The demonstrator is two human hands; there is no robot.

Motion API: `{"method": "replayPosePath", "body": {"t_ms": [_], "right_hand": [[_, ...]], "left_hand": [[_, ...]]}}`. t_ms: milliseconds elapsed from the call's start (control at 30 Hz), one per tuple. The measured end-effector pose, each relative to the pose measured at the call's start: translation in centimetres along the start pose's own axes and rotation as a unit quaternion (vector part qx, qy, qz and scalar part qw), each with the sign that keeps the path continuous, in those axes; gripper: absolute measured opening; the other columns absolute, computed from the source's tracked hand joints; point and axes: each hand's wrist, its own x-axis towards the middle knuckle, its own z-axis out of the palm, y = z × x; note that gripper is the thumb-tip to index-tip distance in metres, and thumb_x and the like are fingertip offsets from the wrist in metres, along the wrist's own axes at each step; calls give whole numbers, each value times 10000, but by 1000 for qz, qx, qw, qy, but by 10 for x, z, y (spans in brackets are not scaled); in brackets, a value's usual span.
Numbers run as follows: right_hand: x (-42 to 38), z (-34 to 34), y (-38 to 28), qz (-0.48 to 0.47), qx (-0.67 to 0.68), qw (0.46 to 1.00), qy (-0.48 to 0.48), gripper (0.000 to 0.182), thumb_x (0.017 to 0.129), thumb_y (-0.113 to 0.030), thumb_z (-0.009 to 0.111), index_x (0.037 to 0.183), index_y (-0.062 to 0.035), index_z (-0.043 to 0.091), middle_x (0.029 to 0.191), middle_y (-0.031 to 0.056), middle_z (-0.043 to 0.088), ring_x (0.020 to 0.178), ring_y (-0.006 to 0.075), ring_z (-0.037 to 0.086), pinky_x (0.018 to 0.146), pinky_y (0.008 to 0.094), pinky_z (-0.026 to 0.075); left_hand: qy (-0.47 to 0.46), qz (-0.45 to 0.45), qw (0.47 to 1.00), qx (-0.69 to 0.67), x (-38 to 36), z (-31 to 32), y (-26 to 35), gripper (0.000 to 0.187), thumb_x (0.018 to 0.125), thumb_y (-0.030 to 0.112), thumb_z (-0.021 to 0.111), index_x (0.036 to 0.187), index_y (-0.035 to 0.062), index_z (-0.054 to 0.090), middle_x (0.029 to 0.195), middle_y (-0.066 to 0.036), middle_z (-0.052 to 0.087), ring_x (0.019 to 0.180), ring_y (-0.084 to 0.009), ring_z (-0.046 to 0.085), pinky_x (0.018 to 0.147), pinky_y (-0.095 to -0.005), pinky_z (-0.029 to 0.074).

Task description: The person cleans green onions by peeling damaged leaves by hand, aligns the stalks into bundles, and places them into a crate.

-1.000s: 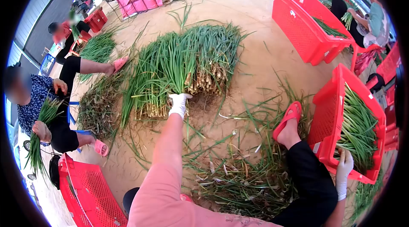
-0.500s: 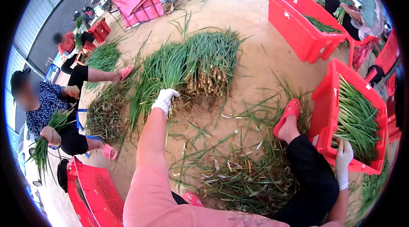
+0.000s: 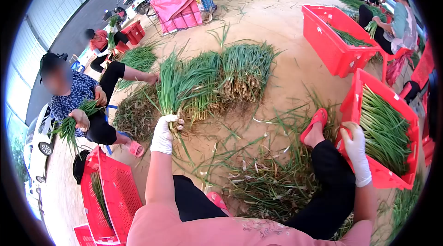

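In a white glove, my left hand (image 3: 165, 131) is closed around the lower ends of a bunch of scallions (image 3: 171, 90). The green leaves point up and away, and a few strands hang below the fist. Beyond it stand heaped scallions (image 3: 248, 68) with their root ends toward me. My right hand (image 3: 354, 146), also gloved, is beside the near-left edge of a red crate (image 3: 347, 90). Its fingers are loosely bent and apart, with nothing visible in them. Cleaned scallions (image 3: 385, 128) with pale stems lie in that crate.
Scallion trimmings (image 3: 272, 190) cover the ground between my feet. Another red crate (image 3: 323, 38) stands farther off. At left a seated person (image 3: 76, 91) holds scallions, near a red perforated crate (image 3: 113, 190). A pink-covered cart (image 3: 177, 10) stands behind.
My left hand has drawn a bunch of scallions off the heap toward me. My right hand has left the scallions in the crate and moved up and left. The view has shifted left.
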Motion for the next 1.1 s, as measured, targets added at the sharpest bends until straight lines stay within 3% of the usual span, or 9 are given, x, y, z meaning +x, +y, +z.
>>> {"method": "replayPosePath", "body": {"t_ms": [133, 233, 400, 533, 700, 833, 867, 967, 1100], "right_hand": [[17, 57, -104, -25, 226, 953, -202, 378, 769, -254, 671, 1041, 1, 614, 1069, 166, 615, 1058, 278, 551, 930, 344, 408], [16, 103, -159, 32, 411, 860, -301, 742, 758, -343, 706, 1329, -3, 376, 1348, 193, 411, 1252, 266, 396, 1023, 348, 329], [-20, 170, -163, 202, 797, 468, -322, 1208, 512, -582, 778, 1402, -38, 170, 1436, 151, 238, 1309, 339, 253, 1043, 519, 275], [-85, 180, -135, 325, 821, 423, -201, 1233, 412, -663, 762, 1381, -105, 243, 1398, 131, 303, 1272, 335, 314, 1001, 510, 353], [-128, 186, -88, 304, 858, 410, -62, 778, 623, -559, 737, 1195, -91, 492, 1104, 87, 579, 944, 238, 599, 791, 392, 542], [-124, 169, -73, 324, 851, 398, -113, 601, 705, -442, 730, 1132, -66, 537, 988, 88, 627, 851, 239, 630, 749, 382, 550], [-120, 168, -70, 333, 836, 413, -141, 547, 725, -404, 727, 1108, -56, 551, 946, 89, 641, 822, 242, 639, 731, 379, 553], [-116, 163, -91, 369, 774, 502, -115, 401, 779, -345, 669, 1036, -47, 593, 895, 102, 656, 777, 242, 645, 723, 383, 544], [-114, 159, -107, 360, 774, 470, -225, 358, 801, -251, 642, 1085, -47, 563, 983, 101, 641, 852, 248, 633, 761, 401, 525]], "left_hand": [[-8, 39, 999, -27, -80, 26, -31, 296, 631, -3, 586, 925, -33, 566, 783, -119, 588, 663, -230, 559, 515, -301, 437], [-14, 33, 999, -36, -134, 40, -73, 342, 612, -15, 595, 952, -35, 568, 788, -121, 593, 670, -241, 569, 510, -312, 429], [-18, -39, 994, 101, -198, 74, -126, 532, 567, -65, 605, 1091, -18, 521, 828, -125, 595, 655, -266, 601, 545, -346, 489], [-117, -155, 929, 315, -207, 94, -162, 610, 580, -29, 637, 1175, -13, 498, 959, -105, 606, 816, -208, 594, 720, -305, 485], [-172, -126, 855, 473, -213, 122, -217, 662, 630, 19, 695, 1248, -13, 461, 1132, -99, 587, 998, -192, 545, 903, -292, 411], [-148, -82, 792, 586, -212, 135, -237, 1054, 681, 235, 777, 1379, -92, 59, 1185, -180, 542, 1097, -214, 515, 971, -300, 366], [-171, -31, 785, 595, -204, 124, -248, 1302, 661, 325, 801, 1308, -102, -245, 1252, -218, 476, 1174, -240, 458, 1008, -303, 326], [-167, 105, 777, 597, -188, 126, -260, 1375, 644, 337, 814, 1258, -72, -347, 1337, -224, 379, 1229, -258, 392, 1036, -305, 284], [-126, 138, 799, 571, -148, 128, -263, 1415, 598, 319, 846, 1260, -78, -340, 1348, -219, 356, 1252, -251, 356, 1060, -307, 239]]}}
